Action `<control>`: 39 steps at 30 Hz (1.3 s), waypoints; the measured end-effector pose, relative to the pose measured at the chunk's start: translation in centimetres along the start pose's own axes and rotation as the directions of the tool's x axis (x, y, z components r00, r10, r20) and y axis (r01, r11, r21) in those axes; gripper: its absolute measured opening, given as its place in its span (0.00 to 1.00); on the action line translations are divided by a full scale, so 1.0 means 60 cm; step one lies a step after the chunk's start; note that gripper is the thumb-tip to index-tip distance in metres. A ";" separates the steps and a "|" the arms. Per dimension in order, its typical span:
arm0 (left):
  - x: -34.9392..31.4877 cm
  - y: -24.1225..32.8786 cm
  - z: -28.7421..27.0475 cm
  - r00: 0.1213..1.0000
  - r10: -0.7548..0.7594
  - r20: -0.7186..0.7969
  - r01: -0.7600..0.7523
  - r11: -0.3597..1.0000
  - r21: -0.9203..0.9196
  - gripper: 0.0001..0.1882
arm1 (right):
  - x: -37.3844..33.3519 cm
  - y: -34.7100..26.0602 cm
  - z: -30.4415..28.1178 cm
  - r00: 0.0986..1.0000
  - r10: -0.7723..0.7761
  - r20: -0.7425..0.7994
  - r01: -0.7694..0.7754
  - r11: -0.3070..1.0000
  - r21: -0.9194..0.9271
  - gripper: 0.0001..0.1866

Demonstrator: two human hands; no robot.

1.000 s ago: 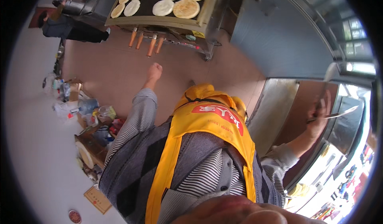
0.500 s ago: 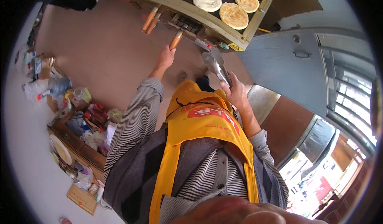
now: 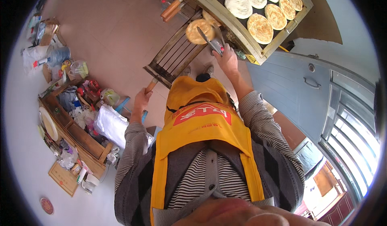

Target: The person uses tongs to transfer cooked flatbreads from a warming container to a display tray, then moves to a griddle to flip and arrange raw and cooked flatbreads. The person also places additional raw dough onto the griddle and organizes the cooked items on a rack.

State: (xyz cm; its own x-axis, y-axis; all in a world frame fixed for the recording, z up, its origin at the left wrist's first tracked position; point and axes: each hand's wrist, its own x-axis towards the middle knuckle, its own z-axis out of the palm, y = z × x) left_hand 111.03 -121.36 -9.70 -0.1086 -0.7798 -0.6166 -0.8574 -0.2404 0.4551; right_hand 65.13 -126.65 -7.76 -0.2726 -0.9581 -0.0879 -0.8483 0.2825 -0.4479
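My left hand [image 3: 142, 100] is closed round the wooden handle [image 3: 152, 85] of a slatted metal rack [image 3: 159, 76], which extends out from under the griddle [image 3: 229, 25]. At the rack's far end lies a golden flatbread [image 3: 196, 29], with another flatbread [image 3: 210, 19] partly hidden behind it. My right hand [image 3: 227, 61] grips metal tongs [image 3: 213, 44]. One jaw lies over the golden flatbread; the other is blurred, so whether they pinch it I cannot tell. On the griddle sit several pale flatbreads [image 3: 238, 6] and several browned ones [image 3: 260, 28].
Two more wooden handles [image 3: 172, 8] stick out from the griddle's front, left of the rack. A low wooden cabinet [image 3: 86, 143] with bags and clutter stands at the left. On the right is a grey-blue door [image 3: 290, 79] with a metal handle.
My left hand has drawn the rack out toward me, bringing flatbreads into sight. My right hand has moved the tongs forward, up to the golden flatbread. The view has shifted a little.
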 end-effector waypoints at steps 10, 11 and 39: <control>-0.006 -0.013 0.023 0.997 0.020 -0.080 -0.020 1.000 -0.006 0.20 | 0.063 0.003 0.004 0.989 0.000 0.149 0.000 1.000 0.004 0.34; -0.006 -0.011 0.020 0.997 0.023 -0.075 -0.024 1.000 -0.015 0.20 | 0.062 0.016 0.007 0.977 -0.027 0.210 0.015 0.998 0.060 0.33; -0.028 0.002 0.011 0.997 0.005 -0.082 -0.012 0.997 -0.082 0.18 | -0.013 -0.046 -0.058 0.425 -0.278 0.861 -0.155 0.915 0.372 0.31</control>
State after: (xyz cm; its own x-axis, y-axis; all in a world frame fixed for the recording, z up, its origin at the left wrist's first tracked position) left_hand 110.78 -119.66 -9.05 -0.0712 -0.8258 -0.5595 -0.8117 -0.2780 0.5136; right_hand 66.13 -126.51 -3.33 0.5107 -0.5271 -0.6792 -0.5651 0.3897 -0.7272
